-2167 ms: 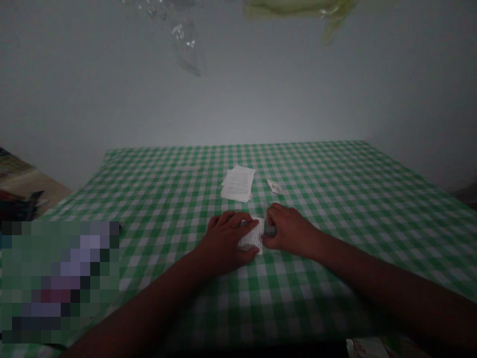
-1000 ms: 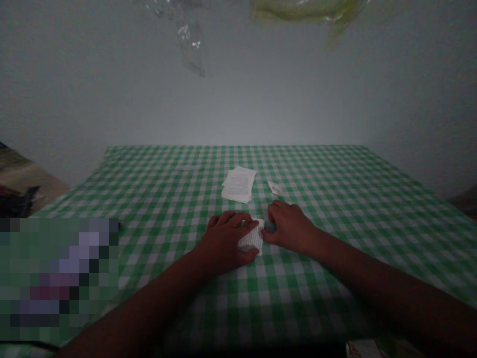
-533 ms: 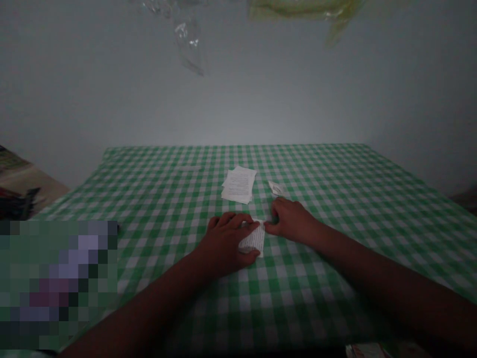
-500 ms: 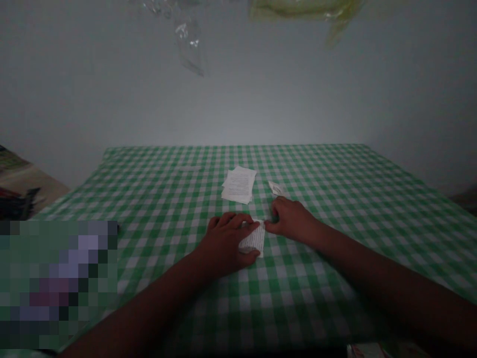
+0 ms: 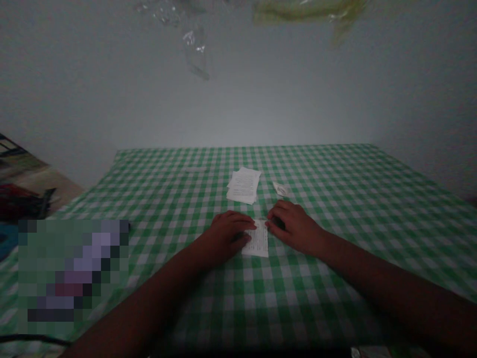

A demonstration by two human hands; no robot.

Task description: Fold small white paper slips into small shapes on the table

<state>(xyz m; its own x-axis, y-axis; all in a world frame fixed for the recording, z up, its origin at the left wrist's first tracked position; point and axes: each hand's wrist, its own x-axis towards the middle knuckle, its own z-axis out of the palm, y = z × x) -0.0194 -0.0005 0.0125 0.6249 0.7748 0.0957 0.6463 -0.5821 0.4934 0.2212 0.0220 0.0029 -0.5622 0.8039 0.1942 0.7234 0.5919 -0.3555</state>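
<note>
A small printed sheet of paper (image 5: 258,239) lies flat on the green-and-white gingham tablecloth (image 5: 335,199). My left hand (image 5: 227,236) rests palm down with its fingertips on the sheet's left edge. My right hand (image 5: 292,226) sits curled at the sheet's upper right corner, its fingertips at the paper. Farther back lies a small stack of printed papers (image 5: 244,185), and to its right a small white paper scrap (image 5: 281,189). Neither hand touches these.
The tablecloth's far edge meets a pale wall. A clear plastic piece (image 5: 196,54) and a yellow-green bag (image 5: 309,11) hang at the top of the view. A dark cable (image 5: 33,339) runs along the lower left, below a blurred patch.
My left hand has slid left off the sheet, uncovering more of it. My right hand has moved slightly up and right. The whole view has shifted slightly.
</note>
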